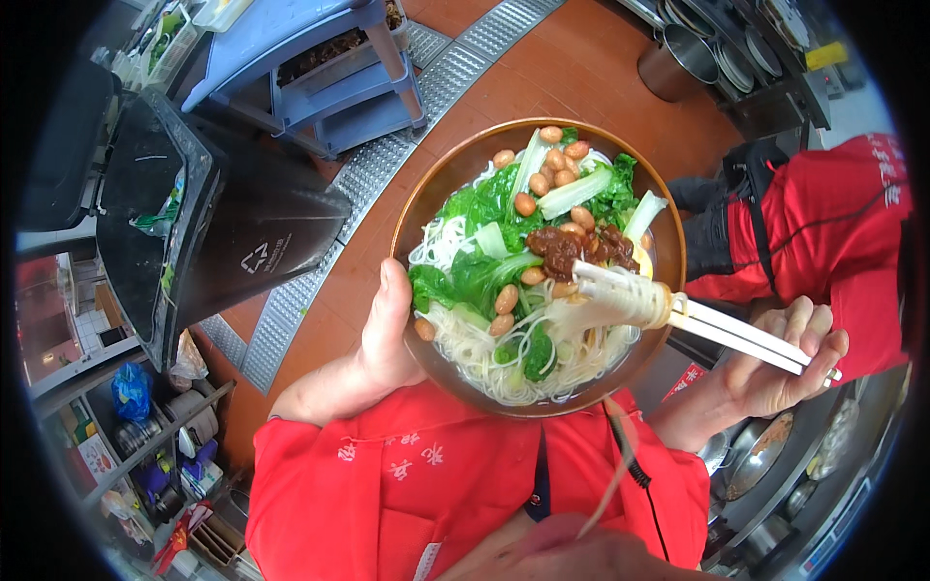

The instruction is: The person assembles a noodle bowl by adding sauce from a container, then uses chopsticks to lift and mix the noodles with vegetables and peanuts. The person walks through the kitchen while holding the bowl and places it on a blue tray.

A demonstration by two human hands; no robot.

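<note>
My left hand (389, 329) grips the left side of a brown bowl (415, 215), its thumb up along the rim and the other fingers hidden beneath. In the bowl lie thin white noodles (504, 373), leafy greens (484, 208), several peanuts (557, 174) and a dark brown sauce (567, 250). My right hand (790, 358) is closed around a pair of white chopsticks (736, 334). Their tips reach over the bowl's right side, with a clump of noodles (620, 295) wrapped around them.
A black wheeled bin (242, 232) stands at the left, a blue plastic cart (291, 58) behind it. A metal grate (373, 155) crosses the orange floor (542, 73). Someone in red (823, 232) is close at the right, near a metal pot (678, 63). Loaded shelves (155, 455) fill the lower left.
</note>
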